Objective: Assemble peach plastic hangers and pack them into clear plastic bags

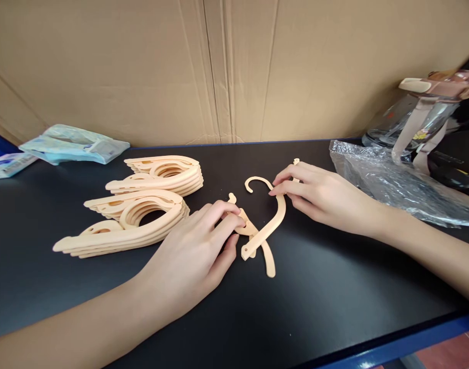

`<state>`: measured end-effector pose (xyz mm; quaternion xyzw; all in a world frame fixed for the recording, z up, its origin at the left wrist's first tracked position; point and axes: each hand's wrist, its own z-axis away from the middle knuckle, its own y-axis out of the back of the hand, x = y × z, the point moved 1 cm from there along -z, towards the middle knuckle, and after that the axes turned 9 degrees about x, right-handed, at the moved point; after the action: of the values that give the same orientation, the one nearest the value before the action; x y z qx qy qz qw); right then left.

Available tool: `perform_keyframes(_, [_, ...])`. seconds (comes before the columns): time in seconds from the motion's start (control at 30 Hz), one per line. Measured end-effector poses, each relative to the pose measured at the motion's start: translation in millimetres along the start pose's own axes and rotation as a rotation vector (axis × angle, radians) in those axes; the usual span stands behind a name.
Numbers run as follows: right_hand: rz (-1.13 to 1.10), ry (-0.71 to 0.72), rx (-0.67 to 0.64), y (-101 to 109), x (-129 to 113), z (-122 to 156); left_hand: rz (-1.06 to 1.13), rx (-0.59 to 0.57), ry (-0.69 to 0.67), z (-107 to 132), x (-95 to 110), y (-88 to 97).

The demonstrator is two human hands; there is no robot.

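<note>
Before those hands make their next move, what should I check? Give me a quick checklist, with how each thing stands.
1. Left hand touching a pale hanger part: ok.
2. Right hand touching the hooked piece: ok, fingertips just beside the hook.
3. Firm grip in both hands: cannot tell; fingers hide the contact.
4. Crossing pieces joined together: cannot tell; they overlap between the hands.
5. Left hand clear of the front stack: cannot tell; the hand overlaps it in this view.
6. Bottle apart from both hands: ok, it stands beyond the plastic bag.
</note>
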<state>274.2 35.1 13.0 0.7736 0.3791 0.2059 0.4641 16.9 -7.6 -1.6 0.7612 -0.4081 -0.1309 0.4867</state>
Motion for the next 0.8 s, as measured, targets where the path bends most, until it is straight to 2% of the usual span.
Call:
perform_keyframes(0.13, [-0.185, 0.079, -0.081, 5.1, -24.6, -3.1, 0.014, 0.006, 0.005, 0.6, -0.8, 0.0])
perform_keyframes(0.23, [-0.249, 0.122, -0.127, 3.7, -34.4, -3.0, -0.017, 0.019, 0.01, 0.6, -1.5, 0.5])
perform_keyframes(0.43, [-0.426, 0.052, -0.164, 0.2, -29.3, -2.9, -0.179, 0.05, -0.045, 3.8, -2.2, 0.1])
perform_keyframes(0.8, [-0.483, -0.003, -0.203, 1.3, -29.7, -3.1, -0.047, 0.011, 0.012, 1.3, 1.9, 2.2])
